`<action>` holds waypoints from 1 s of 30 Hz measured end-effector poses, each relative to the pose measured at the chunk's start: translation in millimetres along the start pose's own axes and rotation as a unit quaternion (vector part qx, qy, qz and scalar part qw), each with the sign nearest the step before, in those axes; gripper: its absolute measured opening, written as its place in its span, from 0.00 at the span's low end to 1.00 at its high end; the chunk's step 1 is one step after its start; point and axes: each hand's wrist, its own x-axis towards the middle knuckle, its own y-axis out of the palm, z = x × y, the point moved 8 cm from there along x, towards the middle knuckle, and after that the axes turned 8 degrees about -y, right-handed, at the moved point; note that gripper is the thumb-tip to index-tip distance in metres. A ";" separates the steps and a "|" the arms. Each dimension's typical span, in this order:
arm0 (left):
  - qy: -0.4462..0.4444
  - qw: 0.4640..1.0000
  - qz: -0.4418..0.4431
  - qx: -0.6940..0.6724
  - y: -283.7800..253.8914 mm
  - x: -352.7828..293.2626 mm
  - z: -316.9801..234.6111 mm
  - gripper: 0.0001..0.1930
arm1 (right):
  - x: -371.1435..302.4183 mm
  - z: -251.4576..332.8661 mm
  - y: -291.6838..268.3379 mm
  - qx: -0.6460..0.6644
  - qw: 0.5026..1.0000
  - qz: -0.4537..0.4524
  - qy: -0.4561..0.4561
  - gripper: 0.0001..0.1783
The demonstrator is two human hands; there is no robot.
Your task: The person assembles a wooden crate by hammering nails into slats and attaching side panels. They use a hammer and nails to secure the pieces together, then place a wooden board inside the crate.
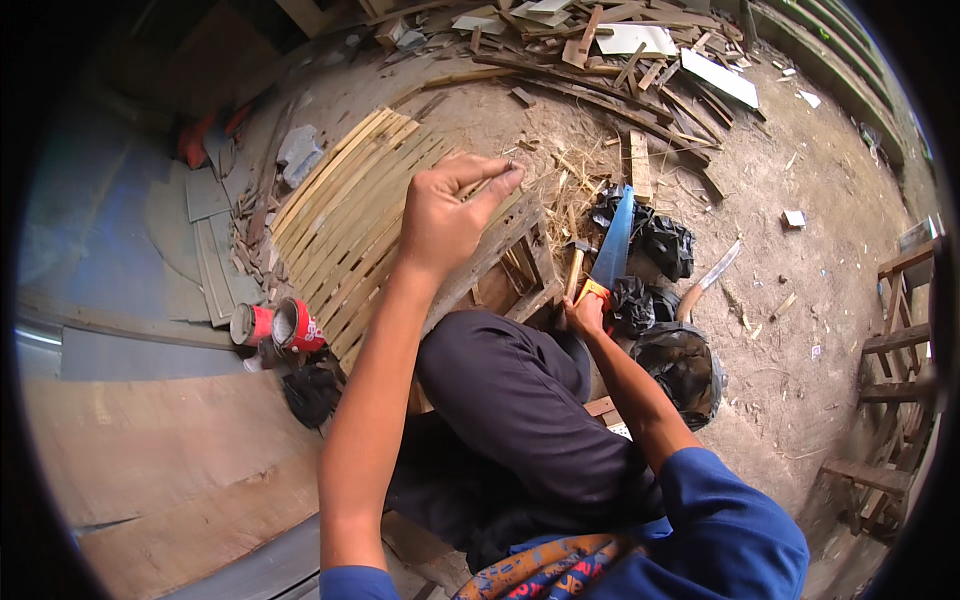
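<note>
My left hand (450,220) is raised above a slatted wooden pallet (345,215), thumb and fingers pinched together. A tiny dark bit shows at the fingertips, too small to name. Low beside my knee, my right hand (587,315) is closed round the lower end of the wooden handle of a hammer (576,262), whose head points up. Right behind that hand lies a handsaw (615,240) with a blue blade and an orange-yellow handle. The pallet's near end has an open wooden frame, partly hidden by my bent leg.
Black plastic bags (665,245) and a machete (712,280) lie right of the saw. Two red cans (296,326) stand left of the pallet. Scrap wood (620,85) is heaped at the back. A wooden rack (895,370) stands far right; plywood sheets (180,430) lie at left.
</note>
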 end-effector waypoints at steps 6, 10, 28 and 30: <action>-0.035 0.998 0.011 -0.046 2.7 -1.0 11.7 0.08 | 5.7 -0.3 16.7 0.015 1.000 -0.017 0.006 0.46; -0.062 0.997 0.013 -0.031 3.3 -1.3 13.0 0.09 | 4.2 6.8 35.3 0.005 0.997 0.072 0.005 0.46; -0.031 0.992 0.030 0.123 9.3 -0.9 -1.7 0.11 | 23.0 106.7 -251.2 0.504 0.814 0.256 0.135 0.18; -0.023 0.989 0.046 0.141 10.7 0.7 -3.5 0.12 | 24.6 143.5 -312.2 0.359 0.907 0.218 -0.007 0.26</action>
